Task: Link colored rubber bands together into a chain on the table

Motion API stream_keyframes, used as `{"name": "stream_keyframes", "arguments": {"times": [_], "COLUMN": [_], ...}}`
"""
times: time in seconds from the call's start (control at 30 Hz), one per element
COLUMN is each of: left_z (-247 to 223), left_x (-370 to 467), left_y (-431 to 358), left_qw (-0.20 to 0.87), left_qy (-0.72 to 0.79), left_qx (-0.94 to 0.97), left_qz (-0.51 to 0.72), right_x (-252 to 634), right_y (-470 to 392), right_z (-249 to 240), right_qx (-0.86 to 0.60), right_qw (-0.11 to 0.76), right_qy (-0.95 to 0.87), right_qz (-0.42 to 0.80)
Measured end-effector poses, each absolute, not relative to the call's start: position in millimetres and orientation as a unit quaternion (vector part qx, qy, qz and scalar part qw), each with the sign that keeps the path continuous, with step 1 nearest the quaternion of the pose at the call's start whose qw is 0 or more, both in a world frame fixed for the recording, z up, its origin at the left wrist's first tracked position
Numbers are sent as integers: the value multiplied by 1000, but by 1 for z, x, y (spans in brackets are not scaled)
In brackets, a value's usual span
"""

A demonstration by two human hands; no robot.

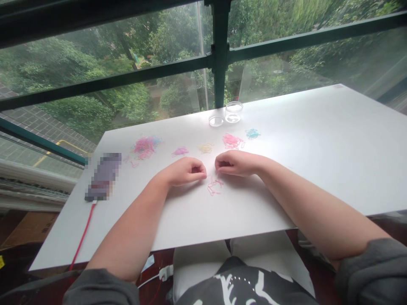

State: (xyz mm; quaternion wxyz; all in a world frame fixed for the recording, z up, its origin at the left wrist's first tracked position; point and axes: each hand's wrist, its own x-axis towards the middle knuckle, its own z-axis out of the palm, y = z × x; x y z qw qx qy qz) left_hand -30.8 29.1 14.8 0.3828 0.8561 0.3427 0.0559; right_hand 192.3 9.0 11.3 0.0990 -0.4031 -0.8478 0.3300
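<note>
My left hand (187, 171) and my right hand (237, 163) rest low over the white table, a small gap between them. Both have curled fingers, with thumb and forefinger pinched together. Anything in either pinch is too small to make out. Just below the fingertips lies a loose group of pink paper clips (214, 186), some perhaps linked. Beyond my hands are small heaps: purple clips (180, 151), pale yellow clips (205, 148), pink clips (232, 141) and teal clips (252, 134). A larger mixed heap (146, 146) of mostly pink and some blue clips sits further left.
A clear round jar (233, 113) stands at the table's far edge beside its clear lid (216, 121). To the left lies a blurred-out phone (104, 176) with a red cable (83, 237) running off the white table (318, 161). Green-framed windows rise behind.
</note>
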Motion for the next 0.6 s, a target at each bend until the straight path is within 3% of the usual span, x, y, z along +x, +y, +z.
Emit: {"name": "stream_keyframes", "arguments": {"times": [0.43, 0.6], "left_z": [15, 14], "left_x": [-30, -31], "left_y": [28, 29], "left_qw": [414, 415], "left_qy": [343, 338], "left_qx": [841, 844], "left_qz": [55, 48], "right_x": [189, 195], "right_y": [8, 9], "right_z": [8, 9], "right_qx": [-424, -375], "right_qw": [135, 122], "right_qy": [-836, -836], "right_qz": [322, 382]}}
